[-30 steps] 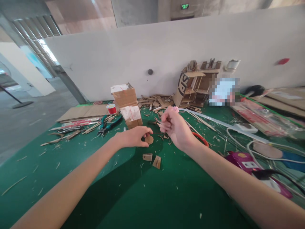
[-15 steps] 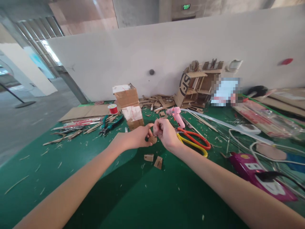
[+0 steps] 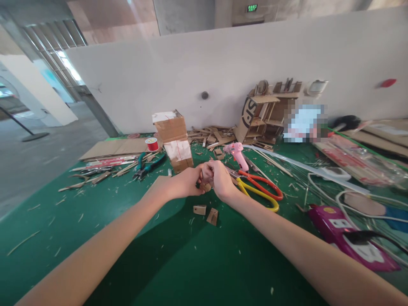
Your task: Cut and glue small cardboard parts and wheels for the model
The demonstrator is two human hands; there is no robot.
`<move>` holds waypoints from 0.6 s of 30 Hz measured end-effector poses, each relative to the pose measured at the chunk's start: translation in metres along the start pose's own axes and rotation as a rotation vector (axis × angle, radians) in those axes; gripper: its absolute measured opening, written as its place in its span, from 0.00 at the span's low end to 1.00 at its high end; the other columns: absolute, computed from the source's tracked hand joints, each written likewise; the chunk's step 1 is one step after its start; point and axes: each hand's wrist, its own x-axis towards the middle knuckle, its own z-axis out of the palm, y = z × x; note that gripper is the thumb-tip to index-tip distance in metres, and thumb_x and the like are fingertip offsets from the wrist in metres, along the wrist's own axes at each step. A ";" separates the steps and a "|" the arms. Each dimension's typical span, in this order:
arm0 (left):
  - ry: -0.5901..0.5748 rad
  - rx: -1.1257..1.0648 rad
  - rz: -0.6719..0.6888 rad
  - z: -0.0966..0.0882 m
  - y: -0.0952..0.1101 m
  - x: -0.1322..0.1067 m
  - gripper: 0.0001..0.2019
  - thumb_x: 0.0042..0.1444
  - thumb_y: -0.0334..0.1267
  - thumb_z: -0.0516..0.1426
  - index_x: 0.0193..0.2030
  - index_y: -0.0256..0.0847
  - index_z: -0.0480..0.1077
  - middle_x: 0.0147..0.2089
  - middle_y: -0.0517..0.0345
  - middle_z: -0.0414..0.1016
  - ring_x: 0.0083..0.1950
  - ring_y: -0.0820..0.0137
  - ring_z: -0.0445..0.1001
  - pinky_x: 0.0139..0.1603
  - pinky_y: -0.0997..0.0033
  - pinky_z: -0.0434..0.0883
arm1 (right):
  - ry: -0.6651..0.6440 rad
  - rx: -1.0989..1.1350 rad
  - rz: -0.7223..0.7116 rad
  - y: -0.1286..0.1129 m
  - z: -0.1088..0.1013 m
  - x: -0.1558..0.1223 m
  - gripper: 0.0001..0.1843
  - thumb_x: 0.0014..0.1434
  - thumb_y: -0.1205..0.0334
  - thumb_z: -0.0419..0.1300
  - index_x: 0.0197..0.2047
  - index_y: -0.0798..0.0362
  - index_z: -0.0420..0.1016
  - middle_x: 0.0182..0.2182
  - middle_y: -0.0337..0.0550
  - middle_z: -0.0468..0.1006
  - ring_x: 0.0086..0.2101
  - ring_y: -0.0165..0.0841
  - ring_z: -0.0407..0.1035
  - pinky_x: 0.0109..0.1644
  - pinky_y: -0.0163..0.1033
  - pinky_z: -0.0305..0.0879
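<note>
My left hand (image 3: 184,183) and my right hand (image 3: 219,180) meet over the green table (image 3: 178,263), fingers curled and pressed together around a small round cardboard piece (image 3: 205,186), mostly hidden between them. Just in front of the hands lie two small cardboard offcuts (image 3: 205,213). Right behind the right hand lie scissors with red and yellow handles (image 3: 259,190) and a pink glue gun (image 3: 236,153).
A taped cardboard box (image 3: 174,140) stands behind the hands, with teal pliers (image 3: 146,165) and a red thread spool (image 3: 152,144) to its left. A cardboard shelf model (image 3: 259,114) leans on the wall. A magenta power strip (image 3: 344,231) and white cables lie right.
My right hand came down and left from a raised position to join the left hand on the cardboard piece. The glue gun and scissors, hidden behind it before, now show.
</note>
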 end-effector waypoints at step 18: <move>0.030 0.082 -0.084 0.000 0.004 -0.001 0.17 0.43 0.39 0.60 0.41 0.40 0.64 0.34 0.55 0.76 0.33 0.63 0.75 0.27 0.69 0.64 | 0.041 -0.101 0.021 -0.004 0.005 0.001 0.19 0.53 0.59 0.47 0.13 0.49 0.50 0.12 0.32 0.49 0.18 0.27 0.48 0.22 0.35 0.45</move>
